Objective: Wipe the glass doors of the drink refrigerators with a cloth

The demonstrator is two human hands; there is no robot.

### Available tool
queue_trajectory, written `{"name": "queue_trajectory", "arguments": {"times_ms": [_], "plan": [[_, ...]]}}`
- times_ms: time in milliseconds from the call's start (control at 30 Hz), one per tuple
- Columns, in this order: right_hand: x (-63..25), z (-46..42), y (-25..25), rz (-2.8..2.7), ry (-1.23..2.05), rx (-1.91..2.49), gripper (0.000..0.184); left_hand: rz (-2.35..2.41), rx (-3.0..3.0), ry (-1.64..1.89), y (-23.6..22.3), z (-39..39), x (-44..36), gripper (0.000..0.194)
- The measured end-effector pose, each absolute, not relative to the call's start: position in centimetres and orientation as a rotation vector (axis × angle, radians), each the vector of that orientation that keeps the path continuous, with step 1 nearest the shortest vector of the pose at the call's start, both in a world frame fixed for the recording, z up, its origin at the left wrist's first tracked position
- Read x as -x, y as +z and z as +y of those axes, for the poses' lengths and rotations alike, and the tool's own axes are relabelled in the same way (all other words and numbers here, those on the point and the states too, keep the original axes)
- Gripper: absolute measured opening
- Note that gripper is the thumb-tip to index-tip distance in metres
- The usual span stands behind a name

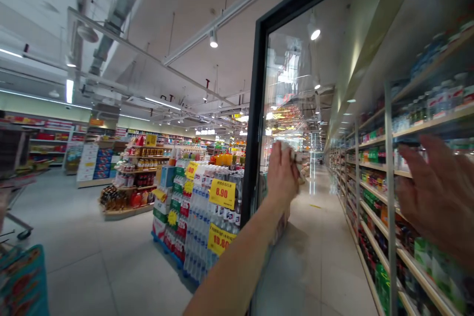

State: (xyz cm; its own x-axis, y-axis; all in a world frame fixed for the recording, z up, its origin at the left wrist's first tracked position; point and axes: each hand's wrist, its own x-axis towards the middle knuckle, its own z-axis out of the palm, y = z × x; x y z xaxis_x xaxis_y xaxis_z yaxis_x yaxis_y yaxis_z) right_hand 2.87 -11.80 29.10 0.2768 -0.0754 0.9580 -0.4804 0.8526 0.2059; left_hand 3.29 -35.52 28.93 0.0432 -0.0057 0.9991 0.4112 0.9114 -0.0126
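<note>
Our two hands at the glass door

We stand before a glass door [285,103] with a black frame [258,89], which fills the right side of our view. Our left hand [282,175] is near the left edge of this frame, well below its upper left corner. Its fingers are close together at the glass; a pale shape shows beside them, but we cannot tell if it is something pinched or only a reflection. Our right hand [431,197] is blurred, with the fingers spread, in front of the drink shelves [374,215]; whether it touches the glass, we cannot say.

We judge the door rather heavy, stiff and smooth, and its pane slippery and fragile under hard pressure. The safer hold should be the left edge of the frame. Beyond this edge, bottled drinks [200,227] stand stacked on a blue pallet [177,262].
</note>
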Motion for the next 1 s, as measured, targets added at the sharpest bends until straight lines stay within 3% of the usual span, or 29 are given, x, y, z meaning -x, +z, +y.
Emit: {"name": "queue_trajectory", "arguments": {"times_ms": [100,267,500,700,900,1000], "plan": [[-2.8,-11.6,29.0,-1.276,0.139,-0.629,0.066,-1.464,0.313,-0.348,27.6,-33.4,-3.1,0.038],[-2.6,-9.7,28.9,-1.264,0.054,-0.590,0.057,-1.480,0.701,0.006,25.5,-27.0,-3.4,0.038],[-3.4,-9.7,28.9,-1.411,-0.037,-0.416,0.050,-1.391,0.196,-0.355,28.2,-33.5,-2.4,0.036],[-3.4,-9.6,28.4,-1.450,-0.075,-0.381,0.047,-1.403,0.779,0.075,26.0,-28.8,-2.3,0.038],[-3.5,-8.6,27.3,-1.486,-0.041,-0.314,0.052,-1.330,0.330,-0.230,26.6,-33.6,-1.8,0.039],[-3.7,-8.9,27.3,-1.502,-0.045,-0.302,0.052,-1.377,0.630,0.054,24.5,-31.8,-1.9,0.041]]}}
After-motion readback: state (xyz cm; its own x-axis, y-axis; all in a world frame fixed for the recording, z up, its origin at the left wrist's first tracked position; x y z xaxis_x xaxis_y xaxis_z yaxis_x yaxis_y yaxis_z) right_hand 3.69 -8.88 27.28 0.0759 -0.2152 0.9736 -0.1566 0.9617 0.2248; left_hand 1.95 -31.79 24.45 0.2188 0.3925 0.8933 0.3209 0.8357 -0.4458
